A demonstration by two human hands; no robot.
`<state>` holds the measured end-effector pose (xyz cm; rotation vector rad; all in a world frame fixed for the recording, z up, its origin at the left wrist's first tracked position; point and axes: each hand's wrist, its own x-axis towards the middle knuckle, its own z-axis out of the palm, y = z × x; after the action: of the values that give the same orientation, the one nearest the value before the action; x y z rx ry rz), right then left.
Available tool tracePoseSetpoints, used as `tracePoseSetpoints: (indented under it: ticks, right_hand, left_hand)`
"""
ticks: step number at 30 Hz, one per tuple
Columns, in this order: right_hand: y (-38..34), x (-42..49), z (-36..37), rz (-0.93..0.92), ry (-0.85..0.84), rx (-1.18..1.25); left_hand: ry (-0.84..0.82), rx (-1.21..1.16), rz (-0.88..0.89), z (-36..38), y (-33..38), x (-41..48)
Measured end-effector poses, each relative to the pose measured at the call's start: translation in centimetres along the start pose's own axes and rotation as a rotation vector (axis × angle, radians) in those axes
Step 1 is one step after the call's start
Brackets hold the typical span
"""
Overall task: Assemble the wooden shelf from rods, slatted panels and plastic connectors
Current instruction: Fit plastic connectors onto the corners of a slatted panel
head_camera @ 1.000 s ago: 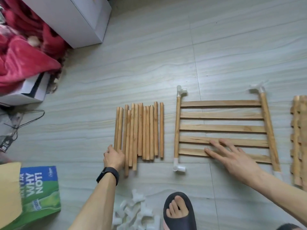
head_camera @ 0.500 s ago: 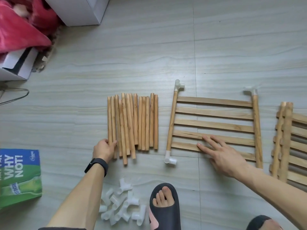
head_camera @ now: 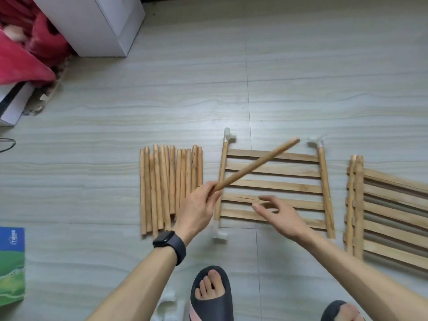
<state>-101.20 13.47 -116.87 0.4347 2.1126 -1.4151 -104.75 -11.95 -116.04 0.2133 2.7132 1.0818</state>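
Note:
My left hand grips one wooden rod by its near end; the rod slants up and to the right above the slatted panel. That panel lies flat on the floor with white plastic connectors at its corners. My right hand hovers over the panel's near slats with fingers spread and holds nothing. A row of several loose rods lies left of the panel. A second slatted panel stack lies at the right. Loose white connectors show at the bottom edge.
A white cabinet and red cloth stand at the back left. A green and blue box lies at the left edge. My feet in dark sandals rest on the grey floor below the panel.
My left hand has lifted one rod out of the row and swung it over the panel. My right hand has risen off the slats.

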Motion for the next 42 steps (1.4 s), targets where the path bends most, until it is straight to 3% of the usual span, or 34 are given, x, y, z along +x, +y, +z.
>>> tracePoseSetpoints:
  ticks: [2,3,9,11,13,16,24,35,42]
  right_hand:
    - [-0.5,-1.8,0.0,0.126,-0.042,0.570]
    - [-0.3,-2.7,-0.2,0.152,-0.038,0.722]
    - [4.8,-8.4,1.2,0.319,0.115,0.986]
    - [6.3,-9.0,1.7,0.369,0.229,0.989]
    - [7.3,-9.4,1.9,0.385,0.289,0.986]
    - [7.8,-9.3,2.0,0.390,0.294,0.964]
    - [6.1,-7.5,1.9,0.317,0.216,0.849]
    - [5.5,-7.4,2.6,0.236,0.134,0.779]
    - [5.4,-8.1,3.9,-0.080,0.257,0.469]
  left_hand:
    - [-0.104,0.157,0.150,2.2,1.5,-1.2]
    - [-0.131,0.205,0.190,3.3,2.0,-2.0]
    - [-0.039,0.284,0.326,6.5,1.8,-7.0]
    - [0.052,0.243,0.151,6.5,1.2,-8.3]
    - [0.104,0.117,-0.168,6.3,0.5,-8.8]
    - [-0.012,-0.005,-0.473,5.8,-0.2,-7.9]
    - [0.015,0.014,-0.450,5.8,-1.1,-6.6]
    - [-0.041,-0.216,-0.639,5.8,-2.1,-6.1]
    - [-0.027,-0.221,-0.661,5.8,-2.0,-6.1]
